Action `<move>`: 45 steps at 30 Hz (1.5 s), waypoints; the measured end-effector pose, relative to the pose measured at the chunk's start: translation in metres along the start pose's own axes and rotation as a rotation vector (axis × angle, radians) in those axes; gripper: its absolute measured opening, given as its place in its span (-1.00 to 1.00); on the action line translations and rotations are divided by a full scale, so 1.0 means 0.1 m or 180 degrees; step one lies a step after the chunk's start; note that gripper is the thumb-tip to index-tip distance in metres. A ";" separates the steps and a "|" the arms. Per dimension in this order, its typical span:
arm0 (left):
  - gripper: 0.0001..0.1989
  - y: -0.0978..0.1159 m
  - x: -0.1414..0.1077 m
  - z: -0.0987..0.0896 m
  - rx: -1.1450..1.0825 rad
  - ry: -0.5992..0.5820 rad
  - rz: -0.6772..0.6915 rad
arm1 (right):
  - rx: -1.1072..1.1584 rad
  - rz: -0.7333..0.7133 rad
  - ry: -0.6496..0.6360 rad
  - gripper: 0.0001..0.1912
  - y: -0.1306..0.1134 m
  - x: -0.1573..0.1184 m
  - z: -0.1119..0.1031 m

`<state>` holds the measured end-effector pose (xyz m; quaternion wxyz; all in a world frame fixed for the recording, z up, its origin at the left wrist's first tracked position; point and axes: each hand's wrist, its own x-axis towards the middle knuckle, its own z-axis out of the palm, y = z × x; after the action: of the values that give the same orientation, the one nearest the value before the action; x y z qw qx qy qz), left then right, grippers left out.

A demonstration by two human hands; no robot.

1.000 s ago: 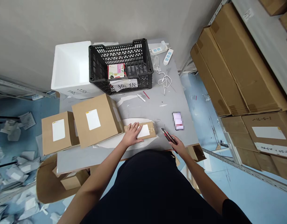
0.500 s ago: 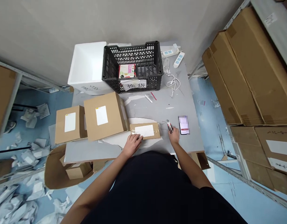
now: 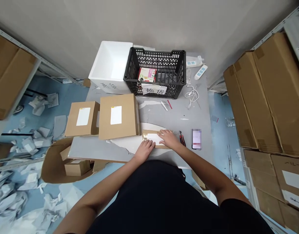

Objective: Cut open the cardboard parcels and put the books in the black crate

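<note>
A small taped cardboard box (image 3: 147, 136) with a white label lies on the table in front of me. My left hand (image 3: 144, 151) rests at its near left edge, fingers lying over the label. Across its right part, my right hand (image 3: 168, 138) lies flat with the fingers stretched out, covering some of the label. Neither hand is closed around anything. To the right of the box, a red and black utility knife (image 3: 182, 138) lies on the table, apart from my right hand. A phone (image 3: 196, 139) with a lit screen is farther right.
Two larger labelled cardboard boxes (image 3: 118, 117) stand left on the grey table (image 3: 173, 113). Behind are a white foam box (image 3: 107, 70) and a black crate (image 3: 155, 87) holding a colourful package (image 3: 147, 74). Power strips (image 3: 201, 72) and a white cable (image 3: 192, 95) lie back right. Shelves flank both sides.
My right hand has let go of the utility knife, leaving it on the table, and moved left onto the small box. My left hand stays on the box. The camera view has shifted.
</note>
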<state>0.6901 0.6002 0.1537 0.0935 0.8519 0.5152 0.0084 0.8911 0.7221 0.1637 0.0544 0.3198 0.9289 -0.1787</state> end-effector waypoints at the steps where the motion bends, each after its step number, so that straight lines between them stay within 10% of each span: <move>1: -0.61 0.01 0.00 0.00 0.0008 -0.0032 -0.0016 | -0.0076 0.0039 -0.0145 -0.35 0.00 0.05 0.01; 16: -0.54 0.06 0.07 0.05 -0.0167 -0.0460 -0.0377 | -0.0782 0.0384 -0.0611 -0.45 -0.31 0.20 0.05; 35: -0.68 -0.14 0.35 -0.29 0.0040 -0.0652 -0.0124 | 0.0387 0.0434 -0.1318 -0.72 0.28 0.69 -0.45; 39: -0.84 -0.10 0.23 -0.28 -0.0021 -0.0585 -0.0048 | 0.0438 0.0583 -0.1300 -0.68 0.38 0.73 -0.48; 45: -0.59 0.03 -0.16 -0.07 -0.0243 -0.0215 0.0238 | 0.0430 0.0674 -0.1119 -0.58 0.49 0.75 -0.49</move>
<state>0.6851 0.5859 0.1621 0.1428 0.8662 0.4788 0.0028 0.8627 0.8187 0.1789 0.2125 0.3824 0.8522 -0.2869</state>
